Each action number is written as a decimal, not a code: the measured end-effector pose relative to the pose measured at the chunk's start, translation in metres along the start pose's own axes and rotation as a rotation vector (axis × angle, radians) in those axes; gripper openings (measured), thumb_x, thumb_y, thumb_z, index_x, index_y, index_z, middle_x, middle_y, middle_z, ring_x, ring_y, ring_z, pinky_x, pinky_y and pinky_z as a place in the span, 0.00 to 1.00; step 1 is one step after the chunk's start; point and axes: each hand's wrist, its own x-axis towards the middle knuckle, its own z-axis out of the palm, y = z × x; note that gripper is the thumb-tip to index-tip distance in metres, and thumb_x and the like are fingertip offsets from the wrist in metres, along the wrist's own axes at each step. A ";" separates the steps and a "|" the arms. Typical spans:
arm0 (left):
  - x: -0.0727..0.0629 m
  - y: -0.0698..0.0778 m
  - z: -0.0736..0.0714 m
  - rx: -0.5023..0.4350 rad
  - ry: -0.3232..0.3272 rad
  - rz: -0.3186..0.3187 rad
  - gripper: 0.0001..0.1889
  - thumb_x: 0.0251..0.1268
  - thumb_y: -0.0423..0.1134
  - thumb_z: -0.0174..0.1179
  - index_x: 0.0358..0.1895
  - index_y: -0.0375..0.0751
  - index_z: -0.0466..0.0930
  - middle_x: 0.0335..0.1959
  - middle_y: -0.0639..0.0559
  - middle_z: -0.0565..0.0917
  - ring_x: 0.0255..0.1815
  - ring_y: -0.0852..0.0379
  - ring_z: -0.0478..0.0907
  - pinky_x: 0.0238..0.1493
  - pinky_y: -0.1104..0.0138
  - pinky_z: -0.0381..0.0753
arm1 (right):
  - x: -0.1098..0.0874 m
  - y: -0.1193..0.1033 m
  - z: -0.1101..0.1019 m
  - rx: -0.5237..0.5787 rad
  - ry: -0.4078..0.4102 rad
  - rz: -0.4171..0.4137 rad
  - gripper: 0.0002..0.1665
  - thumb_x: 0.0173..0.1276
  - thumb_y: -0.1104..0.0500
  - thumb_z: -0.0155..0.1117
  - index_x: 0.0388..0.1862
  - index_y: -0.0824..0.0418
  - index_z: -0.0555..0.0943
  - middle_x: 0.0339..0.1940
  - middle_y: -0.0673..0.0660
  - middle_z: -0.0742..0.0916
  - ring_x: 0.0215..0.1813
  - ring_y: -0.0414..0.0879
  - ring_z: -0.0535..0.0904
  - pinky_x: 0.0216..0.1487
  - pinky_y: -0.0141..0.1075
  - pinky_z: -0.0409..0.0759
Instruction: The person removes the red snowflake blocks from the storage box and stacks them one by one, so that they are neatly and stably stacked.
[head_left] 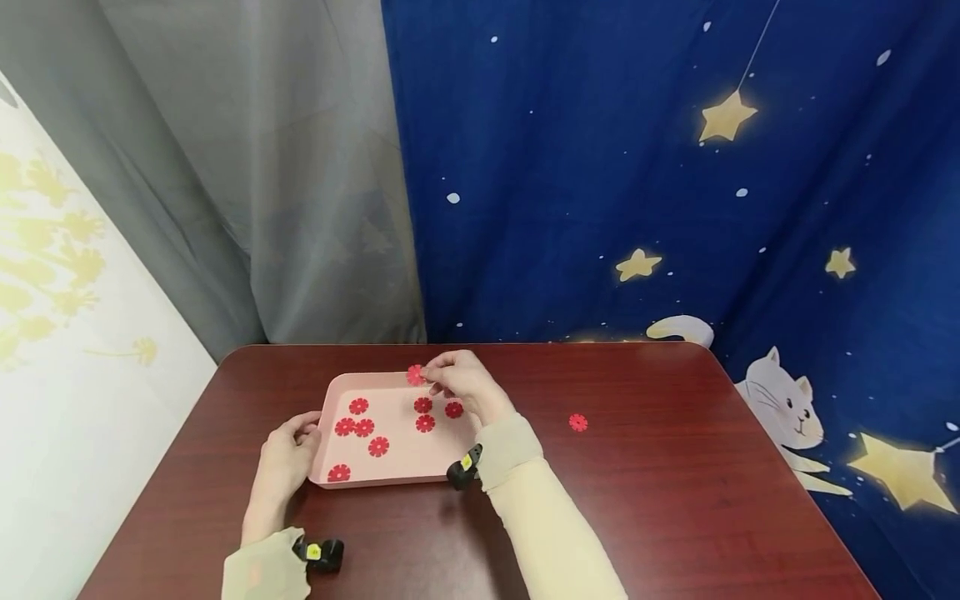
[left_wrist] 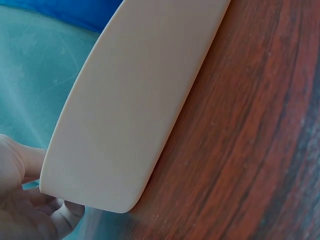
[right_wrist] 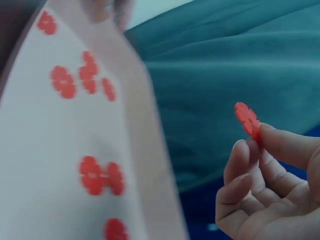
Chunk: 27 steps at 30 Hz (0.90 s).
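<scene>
- Near the far rim of the pink tray (head_left: pixel 405 460), your right hand (head_left: pixel 463 383) is pinching a red disc (head_left: pixel 415 375), thin and notched like a flower, between thumb and fingertips.
- Your left hand (head_left: pixel 288 450) is gripping the tray's left end; fingers are curling at the smooth, matte wall.
- Eight matching discs (head_left: pixel 378 447) are lying scattered inside, on the flat floor between rounded corners.
- One loose disc (head_left: pixel 577 422) is sitting right of the tray, on the dark-streaked red-brown tabletop (head_left: pixel 660 500).
- Behind, a grey curtain (head_left: pixel 322 167) and a star-printed blue curtain (head_left: pixel 555 208) are hanging in soft folds.
</scene>
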 end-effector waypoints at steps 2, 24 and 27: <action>-0.001 0.001 0.000 -0.008 -0.009 -0.001 0.18 0.74 0.35 0.50 0.62 0.33 0.73 0.45 0.41 0.78 0.40 0.49 0.74 0.35 0.66 0.73 | -0.008 -0.006 -0.010 0.058 -0.026 -0.071 0.04 0.65 0.63 0.67 0.35 0.65 0.84 0.33 0.62 0.87 0.28 0.50 0.82 0.32 0.38 0.75; 0.002 0.007 0.003 -0.021 -0.007 -0.009 0.18 0.74 0.36 0.50 0.62 0.33 0.74 0.43 0.40 0.78 0.38 0.48 0.74 0.34 0.66 0.74 | -0.109 0.071 -0.165 0.312 0.385 -0.133 0.08 0.65 0.67 0.67 0.40 0.71 0.81 0.26 0.54 0.86 0.24 0.45 0.79 0.27 0.31 0.76; 0.000 0.003 0.002 -0.023 0.005 -0.022 0.18 0.74 0.36 0.50 0.62 0.33 0.74 0.43 0.40 0.78 0.38 0.48 0.75 0.33 0.67 0.74 | -0.112 0.082 -0.183 0.341 0.438 -0.097 0.05 0.66 0.66 0.66 0.39 0.68 0.81 0.26 0.53 0.86 0.25 0.45 0.79 0.28 0.31 0.76</action>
